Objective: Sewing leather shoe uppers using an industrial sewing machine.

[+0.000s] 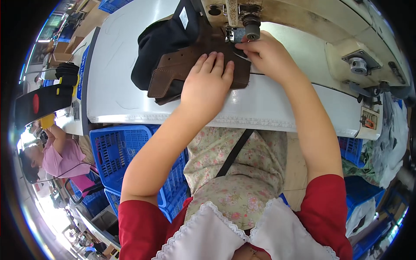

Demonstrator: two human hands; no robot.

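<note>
While brown leather piece (190,69) feeds under needle (229,32), my left hand (206,86) presses flat, fingers spread; right hand (268,54) fingertips pinch edge, steering.

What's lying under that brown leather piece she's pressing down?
Black fabric shows beneath and behind the brown leather piece, all on the white table. The left hand hides what lies directly below it.

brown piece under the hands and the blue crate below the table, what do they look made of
Brown flat piece: probably suede or leather, going by its matte, napped face and stitched edge. Blue lattice crate: moulded plastic, glossy with a regular grid of holes.
</note>
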